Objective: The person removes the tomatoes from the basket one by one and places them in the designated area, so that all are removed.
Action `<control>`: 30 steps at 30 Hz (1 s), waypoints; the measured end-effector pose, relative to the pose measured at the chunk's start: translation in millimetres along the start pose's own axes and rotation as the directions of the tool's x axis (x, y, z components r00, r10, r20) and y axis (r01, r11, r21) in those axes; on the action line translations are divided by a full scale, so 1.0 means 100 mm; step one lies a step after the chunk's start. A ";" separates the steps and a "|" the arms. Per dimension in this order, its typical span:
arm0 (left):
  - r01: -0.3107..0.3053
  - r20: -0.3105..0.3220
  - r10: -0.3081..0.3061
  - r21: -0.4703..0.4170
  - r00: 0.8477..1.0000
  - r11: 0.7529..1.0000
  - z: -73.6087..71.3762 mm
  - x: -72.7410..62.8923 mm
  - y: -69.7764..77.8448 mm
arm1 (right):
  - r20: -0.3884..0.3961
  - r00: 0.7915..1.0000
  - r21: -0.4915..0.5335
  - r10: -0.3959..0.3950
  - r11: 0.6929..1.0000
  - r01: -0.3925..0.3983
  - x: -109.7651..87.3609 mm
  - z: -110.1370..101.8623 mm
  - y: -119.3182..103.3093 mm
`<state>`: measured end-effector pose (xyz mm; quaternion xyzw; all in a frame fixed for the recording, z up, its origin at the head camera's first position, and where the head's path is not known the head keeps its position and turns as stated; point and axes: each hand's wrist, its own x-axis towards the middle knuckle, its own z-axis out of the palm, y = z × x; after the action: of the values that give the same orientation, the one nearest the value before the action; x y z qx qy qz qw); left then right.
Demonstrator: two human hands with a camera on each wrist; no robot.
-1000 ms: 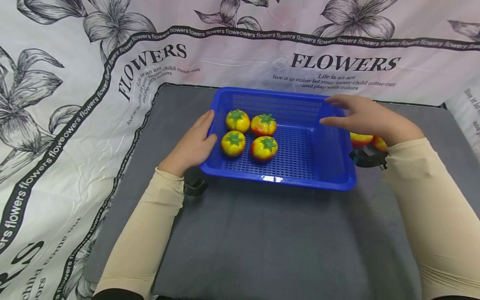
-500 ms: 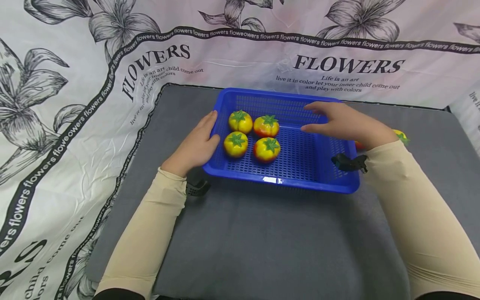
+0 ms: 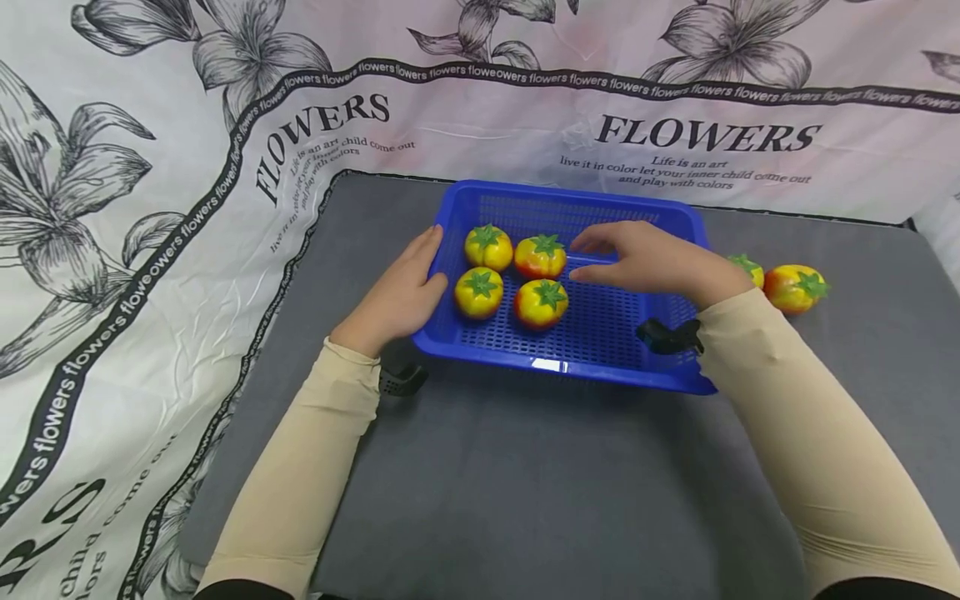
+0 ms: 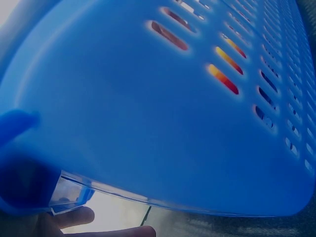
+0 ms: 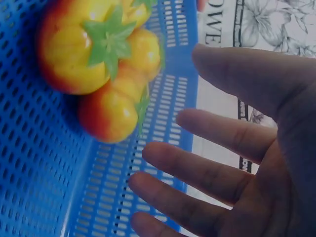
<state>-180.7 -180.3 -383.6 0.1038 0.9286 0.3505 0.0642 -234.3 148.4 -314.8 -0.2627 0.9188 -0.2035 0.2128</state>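
A blue plastic basket (image 3: 555, 363) with slotted sides holds several yellow-and-red tomatoes with green star-shaped tops, grouped at its left end. One of them, the tomato (image 3: 542, 304) at front right, and the tomato (image 3: 540, 257) behind it are nearest my right hand (image 3: 648, 262). That hand hovers over the basket, fingers spread and thumb apart, holding nothing; the right wrist view shows its fingers (image 5: 212, 173) beside the tomatoes. My left hand (image 3: 397, 293) rests along the basket's left rim with fingers extended. In the left wrist view the basket wall (image 4: 123, 113) fills most of the picture.
To the right of the basket, a tomato (image 3: 793, 288) lies on the grey table (image 3: 540, 492), with another (image 3: 747, 268) partly hidden behind my right wrist. A white flower-printed cloth (image 3: 495, 137) rises behind the table and along its left side.
My right hand has moved left from the basket's right rim to over its middle, uncovering the tomatoes on the right. My left hand stays at the rim. The view has shifted slightly.
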 end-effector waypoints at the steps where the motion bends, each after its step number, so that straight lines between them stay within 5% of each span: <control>1: 0.001 0.000 -0.001 0.001 1.000 1.000 0.00 0.00 0.00 | 0.005 1.000 0.005 -0.007 1.000 0.007 0.01 0.00 -0.01; 30: 0.000 -0.006 0.000 -0.003 1.000 1.000 -0.01 0.01 -0.04 | 0.117 0.988 0.126 -0.099 0.988 0.084 0.38 0.30 -0.04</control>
<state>-181.8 -183.2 -385.6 0.1026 0.9283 0.3521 0.0617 -247.4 115.3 -348.1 -0.3033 0.8770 -0.2518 0.2748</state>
